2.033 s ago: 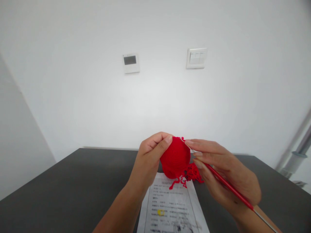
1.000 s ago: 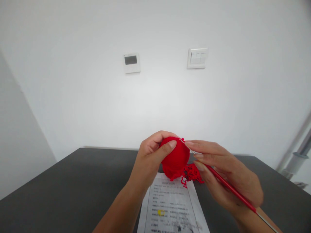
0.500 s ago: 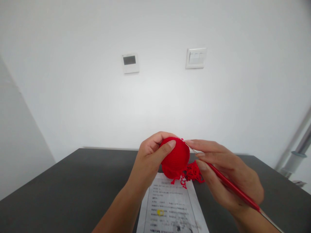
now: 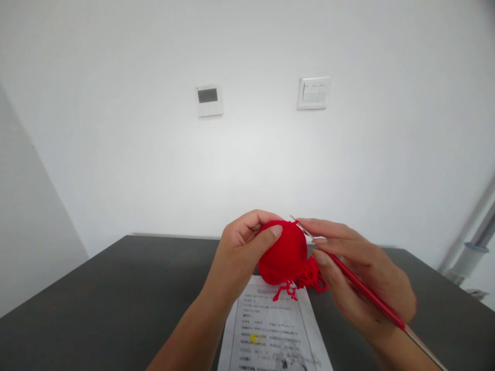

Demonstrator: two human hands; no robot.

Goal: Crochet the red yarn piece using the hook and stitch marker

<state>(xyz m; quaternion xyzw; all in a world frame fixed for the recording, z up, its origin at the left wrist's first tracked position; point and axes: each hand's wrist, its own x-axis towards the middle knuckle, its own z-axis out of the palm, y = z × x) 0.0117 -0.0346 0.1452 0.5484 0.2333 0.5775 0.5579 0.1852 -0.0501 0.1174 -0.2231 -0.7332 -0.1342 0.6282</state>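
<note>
A rounded piece of red crochet work (image 4: 286, 252) is pinched by my left hand (image 4: 242, 245), its thumb lying on the near face. My right hand (image 4: 359, 268) grips a crochet hook (image 4: 363, 291) by its red handle. The hook's thin metal tip rises just past the top right edge of the red piece, with red yarn around its shaft near my right index finger. Behind and below the piece, a loose tangle of red yarn (image 4: 311, 274) rests on the dark table, and some strands lie over the paper's top.
A printed sheet of paper (image 4: 270, 330) with a yellow mark lies on the dark table (image 4: 116, 299). On the white wall behind are a thermostat panel (image 4: 209, 101) and a switch plate (image 4: 313, 93). A grey pipe (image 4: 483, 226) stands at the far right.
The hook's tip has moved up and is now visible above the red piece's edge. The red piece has turned and shifted slightly right. My left hand has barely moved.
</note>
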